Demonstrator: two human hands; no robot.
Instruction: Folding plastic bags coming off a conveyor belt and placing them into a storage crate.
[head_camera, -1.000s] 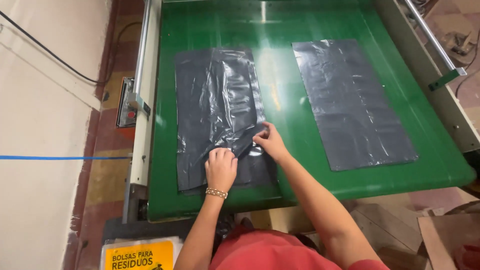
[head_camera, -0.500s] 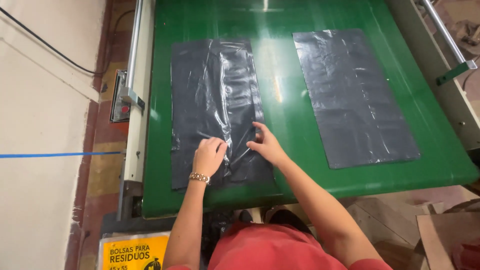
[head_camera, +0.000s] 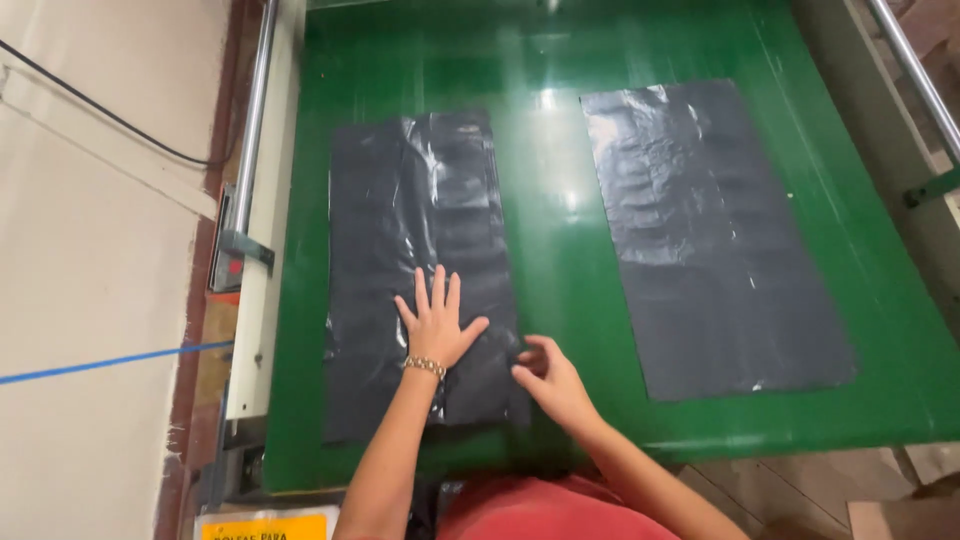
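The left hand lies flat on the near black bag, fingers spread wide, palm pressing down. It holds nothing; it only pins the plastic. A gold bracelet sits on its wrist. The right hand is just beside it, at the bag's right edge close to the near corner. Its fingers are curled in, and the grip looks pinched on that edge of the bag, though I cannot see the fingertips well.

This bag lies on the left side of the green surface, running from near the front edge toward the back. It is wrinkled and shiny, with a long fold down its middle.

What could go wrong? The plastic is thin and slippery. If the right hand pulls hard while the left one presses, I think the bag could stretch or tear. If the left palm lifts, the bag might slide or bunch up again.

Both arms reach forward from the front edge. The left arm is nearly straight and points at the back edge. The right arm comes in slanted from the right, wrist low.

A second black bag lies flat on the right side of the surface, well apart. A metal rail runs along the left edge.
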